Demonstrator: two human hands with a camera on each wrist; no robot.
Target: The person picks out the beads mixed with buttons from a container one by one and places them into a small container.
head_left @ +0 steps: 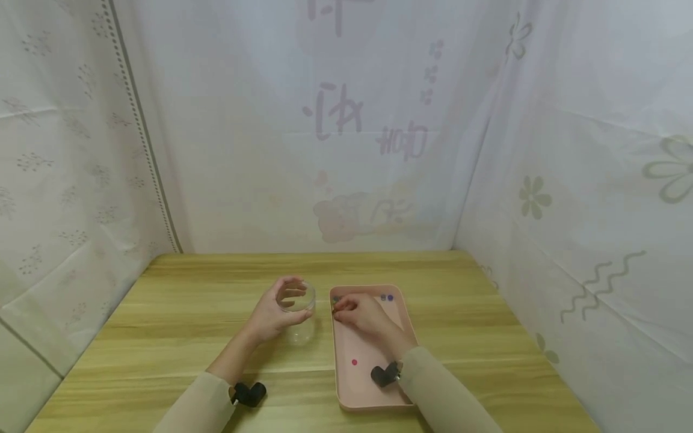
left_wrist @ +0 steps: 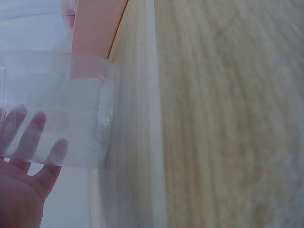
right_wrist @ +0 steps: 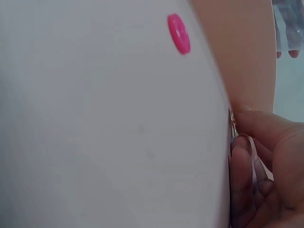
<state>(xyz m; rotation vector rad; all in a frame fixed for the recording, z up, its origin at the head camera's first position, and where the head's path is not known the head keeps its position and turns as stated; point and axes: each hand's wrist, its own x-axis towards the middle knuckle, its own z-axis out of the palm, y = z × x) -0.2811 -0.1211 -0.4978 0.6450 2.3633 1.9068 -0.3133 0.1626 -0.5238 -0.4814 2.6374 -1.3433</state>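
Observation:
My left hand (head_left: 276,313) grips a clear plastic jar (head_left: 300,331) around its upper part, the jar standing upright on the table just left of the pink tray (head_left: 373,397). Through its wall, the fingers (left_wrist: 35,130) show in the left wrist view. Inside the tray, my right hand (head_left: 365,314) is low at the far left side, thumb and fingers pinching a small shiny button (right_wrist: 232,122) by the tray wall, mostly hidden by the fingertips. A pink button (head_left: 354,362) lies on the tray floor nearer me. Blue buttons (head_left: 390,297) lie in the far right corner.
The wooden table (head_left: 216,276) carries the tray and the jar. Behind it hangs a pale printed curtain (head_left: 243,150), with more curtains at both sides. Each wrist wears a black camera (head_left: 250,394). The tray has a low raised rim all around.

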